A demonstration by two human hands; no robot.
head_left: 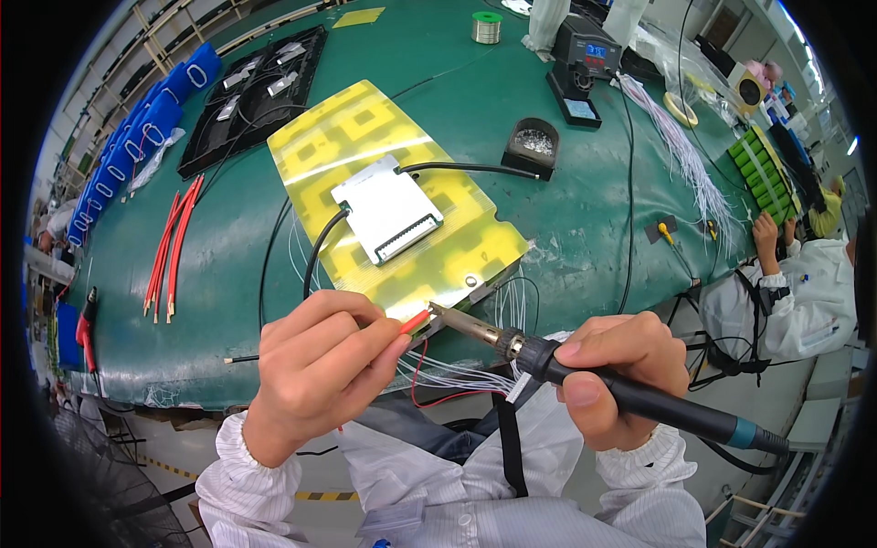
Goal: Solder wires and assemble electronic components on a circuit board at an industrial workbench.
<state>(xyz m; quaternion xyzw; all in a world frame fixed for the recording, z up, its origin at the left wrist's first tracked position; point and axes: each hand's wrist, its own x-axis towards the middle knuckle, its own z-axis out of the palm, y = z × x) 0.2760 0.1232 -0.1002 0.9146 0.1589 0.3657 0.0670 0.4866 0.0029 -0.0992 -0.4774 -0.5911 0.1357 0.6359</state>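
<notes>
My left hand (324, 365) is closed, pinching a short red wire (416, 321) near the front edge of a yellow sheet-topped pack (365, 110). My right hand (612, 374) wraps round a black soldering iron (639, 399). The iron's tip meets the end of the red wire, or comes very close to it, above the pack's near corner. On the pack lies a white circuit module (379, 205) with a dark connector row and thick black cables leaving it. Thin white wires (457, 373) and a thin red lead hang from the pack's front side.
Left on the green table (228, 274) are red wires (174, 242), a black tray (206, 146) and blue bins (137, 137). Right of the pack stand a tip-cleaner holder (532, 146), a soldering station (585, 59) and a white wire bundle (681, 137). Another person (776, 292) works at far right.
</notes>
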